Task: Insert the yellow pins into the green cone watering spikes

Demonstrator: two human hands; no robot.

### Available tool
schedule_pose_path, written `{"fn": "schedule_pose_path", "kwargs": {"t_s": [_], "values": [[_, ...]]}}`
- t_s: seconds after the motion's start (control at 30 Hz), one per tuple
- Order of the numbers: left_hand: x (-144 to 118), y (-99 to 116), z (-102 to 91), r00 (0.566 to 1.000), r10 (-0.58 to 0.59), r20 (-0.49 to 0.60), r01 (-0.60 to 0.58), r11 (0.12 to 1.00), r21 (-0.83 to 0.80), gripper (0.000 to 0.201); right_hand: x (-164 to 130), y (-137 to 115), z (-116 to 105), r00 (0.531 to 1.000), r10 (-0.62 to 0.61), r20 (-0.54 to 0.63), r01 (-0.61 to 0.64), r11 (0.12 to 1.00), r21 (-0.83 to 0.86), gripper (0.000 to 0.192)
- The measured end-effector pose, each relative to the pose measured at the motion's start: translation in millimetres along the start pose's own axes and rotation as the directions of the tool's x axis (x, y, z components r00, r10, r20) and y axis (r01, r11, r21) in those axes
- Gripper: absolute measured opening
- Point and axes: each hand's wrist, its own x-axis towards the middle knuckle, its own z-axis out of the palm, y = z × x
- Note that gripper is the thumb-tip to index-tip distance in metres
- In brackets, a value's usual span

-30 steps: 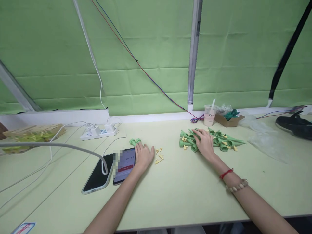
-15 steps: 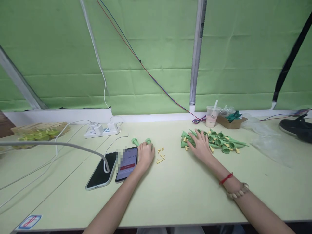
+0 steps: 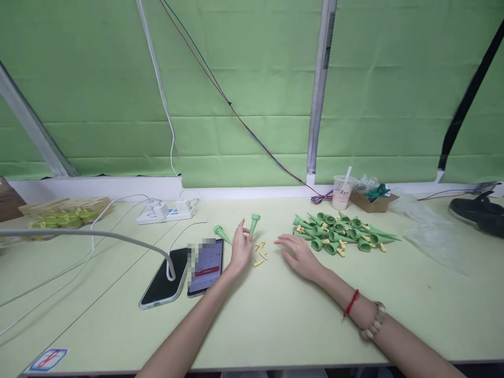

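Note:
My left hand (image 3: 240, 249) holds a green cone-shaped spike (image 3: 254, 223) upright, wide end up, between thumb and fingers. A second green spike (image 3: 221, 233) lies on the table just left of that hand. Several small yellow pegs (image 3: 259, 253) are scattered between my hands. My right hand (image 3: 300, 254) hovers flat and spread over the table, empty, just right of the pegs. A pile of green spikes mixed with yellow pegs (image 3: 339, 232) lies to the right of it.
Two phones (image 3: 188, 269) lie left of my left hand, one on a white cable. A power strip (image 3: 166, 211) sits behind them, a tray of yellow-green parts (image 3: 63, 214) at far left. A drink cup (image 3: 340, 191), a cardboard box (image 3: 373, 197), clear plastic (image 3: 431, 228) and a black object (image 3: 478, 209) stand right.
My left hand lifted one green spike off the table and stood it upright. My right hand left the spike pile and slid left toward the yellow pegs.

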Motion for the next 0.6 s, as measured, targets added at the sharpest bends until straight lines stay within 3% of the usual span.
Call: {"fn": "schedule_pose_path", "kwargs": {"t_s": [0.13,0.23,0.33,0.47,0.6], "values": [[-3.9,7.2,13.0,0.991,-0.105,0.08,0.128,0.913,-0.387,0.054,3.8,-16.6,13.9,0.988,-0.072,0.139,0.055,0.991,0.119,0.035],[-7.1,11.8,17.8,0.979,-0.133,0.157,0.197,0.828,-0.525,0.053,8.1,-20.7,17.7,0.977,-0.106,0.186,0.082,0.988,0.132,0.034],[-5.8,12.9,15.7,0.977,-0.165,0.133,0.211,0.81,-0.548,0.05,9.6,-22.0,15.3,0.978,-0.11,0.179,0.087,0.988,0.13,0.029],[0.8,12.1,7.9,0.981,-0.189,0.046,0.187,0.849,-0.493,0.048,8.4,-22.5,9.4,0.993,0.0,0.116,-0.016,0.99,0.143,0.027],[4.8,12.8,3.8,0.986,-0.163,0.04,0.161,0.855,-0.493,0.054,8.1,-21.6,9.4,0.983,0.029,0.182,-0.064,0.979,0.192,0.039]]}}
